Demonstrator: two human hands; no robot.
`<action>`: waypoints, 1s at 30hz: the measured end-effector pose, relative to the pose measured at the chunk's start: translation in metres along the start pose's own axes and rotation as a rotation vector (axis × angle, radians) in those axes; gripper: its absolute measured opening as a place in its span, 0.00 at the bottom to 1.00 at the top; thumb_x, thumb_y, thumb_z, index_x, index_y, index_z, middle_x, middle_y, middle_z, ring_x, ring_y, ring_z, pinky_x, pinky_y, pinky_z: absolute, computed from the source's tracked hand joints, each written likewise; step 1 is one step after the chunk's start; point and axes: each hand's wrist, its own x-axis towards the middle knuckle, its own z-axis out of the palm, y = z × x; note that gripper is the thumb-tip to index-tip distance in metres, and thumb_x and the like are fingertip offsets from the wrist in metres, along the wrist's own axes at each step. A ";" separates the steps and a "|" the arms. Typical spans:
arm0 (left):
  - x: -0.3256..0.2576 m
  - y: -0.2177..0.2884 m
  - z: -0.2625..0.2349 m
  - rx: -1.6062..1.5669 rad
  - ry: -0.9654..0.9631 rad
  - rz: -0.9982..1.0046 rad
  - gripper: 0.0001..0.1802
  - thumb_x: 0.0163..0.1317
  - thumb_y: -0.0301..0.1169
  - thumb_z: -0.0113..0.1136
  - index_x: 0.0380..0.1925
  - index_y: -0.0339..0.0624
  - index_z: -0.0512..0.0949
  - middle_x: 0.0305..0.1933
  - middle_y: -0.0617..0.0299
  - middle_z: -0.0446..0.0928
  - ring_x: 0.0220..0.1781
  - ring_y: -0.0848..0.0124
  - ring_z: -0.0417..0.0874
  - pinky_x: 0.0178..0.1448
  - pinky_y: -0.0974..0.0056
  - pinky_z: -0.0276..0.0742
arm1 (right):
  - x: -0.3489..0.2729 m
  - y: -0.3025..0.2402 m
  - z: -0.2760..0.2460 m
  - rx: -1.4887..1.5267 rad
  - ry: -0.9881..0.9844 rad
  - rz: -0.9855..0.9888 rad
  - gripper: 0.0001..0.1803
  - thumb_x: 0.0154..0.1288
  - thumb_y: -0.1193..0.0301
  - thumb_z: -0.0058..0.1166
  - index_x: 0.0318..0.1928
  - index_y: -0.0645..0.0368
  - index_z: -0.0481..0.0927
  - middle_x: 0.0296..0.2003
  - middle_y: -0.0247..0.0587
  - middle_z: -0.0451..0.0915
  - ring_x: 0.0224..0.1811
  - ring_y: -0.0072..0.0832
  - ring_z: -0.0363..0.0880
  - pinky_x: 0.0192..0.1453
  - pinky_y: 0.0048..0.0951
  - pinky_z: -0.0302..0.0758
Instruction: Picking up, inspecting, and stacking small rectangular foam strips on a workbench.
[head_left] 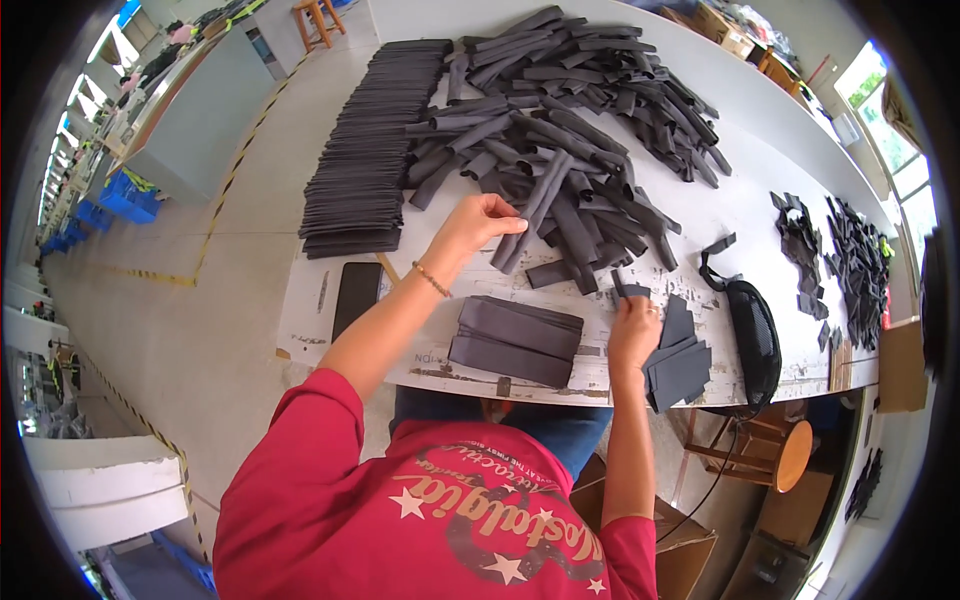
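Observation:
My left hand point(487, 222) is closed in a pinch on the end of a dark grey fabric strip point(544, 205), at the near edge of a loose heap of similar strips point(590, 235). Lower right, my right hand point(636, 330) has its fingers pressed together on a small dark fabric piece point(629, 289) that sticks up past the fingertips. Just right of that hand lie fanned flat dark pieces point(682, 365). Between my forearms, a neat stack of flat dark strips point(517, 340) rests near the table's front edge.
A long row of stacked strips point(370, 140) lines the table's left side, with a black phone-like slab point(356, 298) below it. A black mesh object point(754, 340) with a strap lies at right. Dark scraps point(855, 255) are farther right; a wooden stool point(790, 455) stands below.

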 end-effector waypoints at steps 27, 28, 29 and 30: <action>-0.074 0.004 0.046 -0.848 0.066 -0.302 0.15 0.67 0.35 0.60 0.46 0.37 0.70 0.50 0.50 0.80 0.46 0.54 0.86 0.47 0.58 0.86 | -0.047 -0.092 -0.104 0.611 -0.401 -0.161 0.25 0.64 0.77 0.55 0.62 0.65 0.68 0.52 0.56 0.73 0.52 0.51 0.71 0.59 0.42 0.69; -0.074 0.004 0.047 -0.823 0.066 -0.298 0.15 0.66 0.34 0.60 0.46 0.37 0.71 0.50 0.50 0.79 0.46 0.55 0.86 0.47 0.58 0.86 | -0.047 -0.090 -0.104 0.612 -0.401 -0.159 0.25 0.64 0.77 0.55 0.62 0.65 0.68 0.52 0.56 0.73 0.52 0.51 0.71 0.59 0.42 0.69; -0.074 0.004 0.049 -0.822 0.066 -0.300 0.15 0.66 0.34 0.60 0.46 0.37 0.71 0.50 0.50 0.79 0.46 0.55 0.86 0.47 0.58 0.86 | -0.047 -0.088 -0.102 0.607 -0.354 -0.215 0.24 0.64 0.78 0.55 0.61 0.64 0.69 0.51 0.55 0.73 0.52 0.49 0.72 0.59 0.40 0.69; -0.075 0.004 0.050 -0.810 0.066 -0.289 0.15 0.66 0.34 0.60 0.45 0.36 0.71 0.49 0.50 0.80 0.45 0.55 0.86 0.46 0.58 0.86 | -0.047 -0.087 -0.100 0.603 -0.307 -0.272 0.23 0.64 0.80 0.54 0.60 0.63 0.70 0.51 0.53 0.73 0.53 0.47 0.72 0.59 0.38 0.70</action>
